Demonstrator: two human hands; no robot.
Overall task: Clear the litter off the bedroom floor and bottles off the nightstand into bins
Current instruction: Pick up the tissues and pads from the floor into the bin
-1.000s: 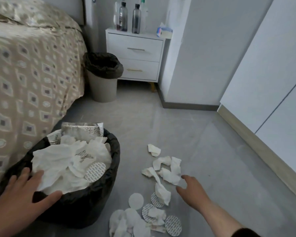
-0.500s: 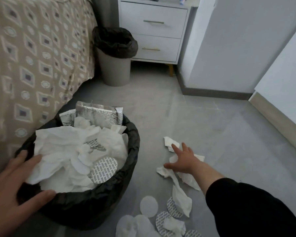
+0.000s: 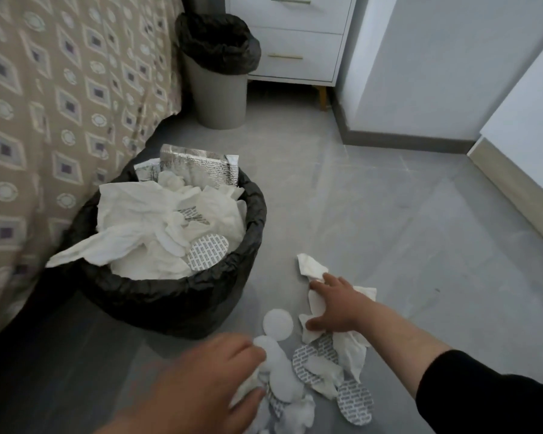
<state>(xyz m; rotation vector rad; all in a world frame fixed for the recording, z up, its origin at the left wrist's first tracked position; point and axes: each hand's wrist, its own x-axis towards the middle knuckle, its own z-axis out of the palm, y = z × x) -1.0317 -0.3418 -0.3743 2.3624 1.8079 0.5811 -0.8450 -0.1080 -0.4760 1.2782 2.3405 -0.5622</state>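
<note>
A black-lined bin point(image 3: 176, 296) stands beside the bed, heaped with crumpled white tissues, printed round pads and a silver foil pouch point(image 3: 201, 167). Litter is strewn on the grey floor to its right: crumpled tissues point(image 3: 311, 266), white round pads point(image 3: 278, 324) and printed round pads point(image 3: 355, 402). My right hand point(image 3: 339, 308) lies spread over the tissues, fingers closing on them. My left hand point(image 3: 207, 389) reaches into the near pile and grips a tissue among the white pads.
A second bin point(image 3: 220, 73) with a black liner stands further back, next to the white nightstand point(image 3: 295, 36). The bed point(image 3: 60, 104) with a patterned cover runs along the left. White cupboard fronts and a skirting board point(image 3: 514, 195) line the right.
My left hand left the rim of the near bin and moved right, down onto the litter pile. My right hand drew back slightly over the tissues. The view tilted further down.
</note>
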